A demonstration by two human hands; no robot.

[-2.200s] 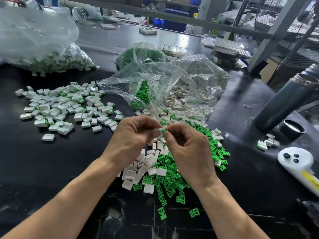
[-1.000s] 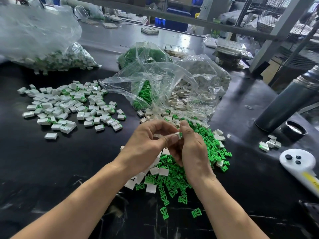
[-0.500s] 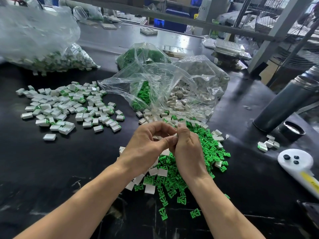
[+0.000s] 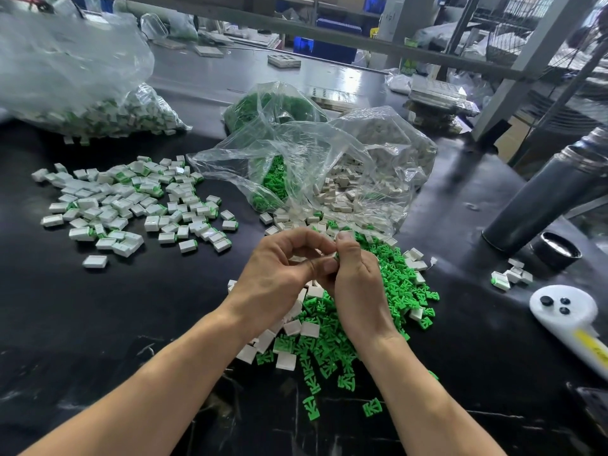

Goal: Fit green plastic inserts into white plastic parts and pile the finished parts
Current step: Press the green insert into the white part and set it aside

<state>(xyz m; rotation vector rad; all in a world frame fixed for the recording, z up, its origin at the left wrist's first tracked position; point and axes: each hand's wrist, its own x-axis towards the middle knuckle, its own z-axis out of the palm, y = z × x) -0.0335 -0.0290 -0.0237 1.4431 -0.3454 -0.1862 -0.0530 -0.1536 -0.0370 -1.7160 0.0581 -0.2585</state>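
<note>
Hands meet above the loose pile [image 4: 345, 324]: left hand [image 4: 279, 274] and right hand [image 4: 355, 284] both pinch one small part [image 4: 333, 256], mostly hidden. Part is probably light, stiff, slippery; grip by its edges. Finished pile [image 4: 131, 205] lies left of the loose pile.

Bright green inserts [image 4: 391, 284] heaped under the hands, white parts [image 4: 309, 329] mixed in, white-and-green finished pile [image 4: 131, 205] left of them, glossy black tabletop [image 4: 98, 317], dark grey flask [image 4: 539, 195] far right

Right on desk [image 4: 98, 317]: dark steel flask [image 4: 546, 195], its cap [image 4: 556, 250] beside; white controller [image 4: 570, 315] nearer.
</note>
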